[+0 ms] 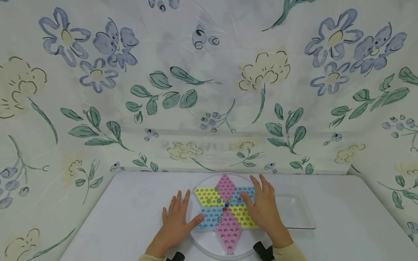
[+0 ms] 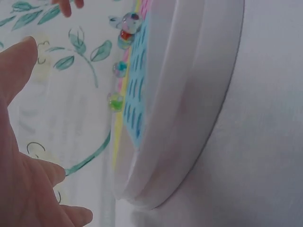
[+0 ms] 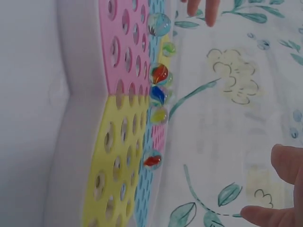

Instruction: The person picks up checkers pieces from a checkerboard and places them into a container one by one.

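A Chinese checkers board [image 1: 229,235], with pink, yellow and blue star sections on a round white base, lies at the table's front. Several glass marbles sit on it, including a blue marble [image 3: 157,96] and a red one [image 1: 224,210] near the centre, and a green one [image 2: 115,102] on the left side. My left hand [image 1: 176,221] is spread at the board's left edge, its thumb by the lower blue section. Over the right blue and yellow sections hovers my right hand [image 1: 265,208], fingers extended. Neither hand holds anything; whether they touch the board is unclear.
To the right of the board is a clear plastic tray [image 1: 308,217], partly behind my right hand. The white table [image 1: 130,203] ends at a hanging floral cloth [image 1: 209,90] at the back. Dark wrist mounts [image 1: 263,251] show below the hands.
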### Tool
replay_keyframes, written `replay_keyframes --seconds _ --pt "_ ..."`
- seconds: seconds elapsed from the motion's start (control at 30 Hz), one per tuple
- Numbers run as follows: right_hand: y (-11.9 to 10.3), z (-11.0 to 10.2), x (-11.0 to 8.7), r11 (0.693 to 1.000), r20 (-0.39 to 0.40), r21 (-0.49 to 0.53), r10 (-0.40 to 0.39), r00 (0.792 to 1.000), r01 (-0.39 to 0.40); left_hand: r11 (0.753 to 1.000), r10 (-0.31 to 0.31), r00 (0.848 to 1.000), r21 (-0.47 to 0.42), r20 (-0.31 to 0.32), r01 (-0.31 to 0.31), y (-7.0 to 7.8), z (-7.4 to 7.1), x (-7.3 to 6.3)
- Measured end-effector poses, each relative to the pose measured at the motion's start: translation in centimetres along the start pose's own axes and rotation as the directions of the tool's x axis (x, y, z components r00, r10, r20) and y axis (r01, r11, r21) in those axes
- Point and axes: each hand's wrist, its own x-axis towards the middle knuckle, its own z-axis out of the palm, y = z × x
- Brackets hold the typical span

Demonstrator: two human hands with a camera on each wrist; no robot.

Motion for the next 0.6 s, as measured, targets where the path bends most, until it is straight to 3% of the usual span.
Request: replay_keyframes --seconds 0.27,0.6 --pt "-0.2 1.4 0.5 0.994 0.011 0.103 -0.047 0.999 0.046 0.998 -0.026 0.999 -0.056 0.035 0.028 -0.5 1.1 -0.4" --pt "-0.5 2.0 0.8 0.994 0.077 0.108 0.009 0.997 -0.018 0.997 -0.017 0.999 -0.077 0.048 0.021 -0.8 2.1 0.0"
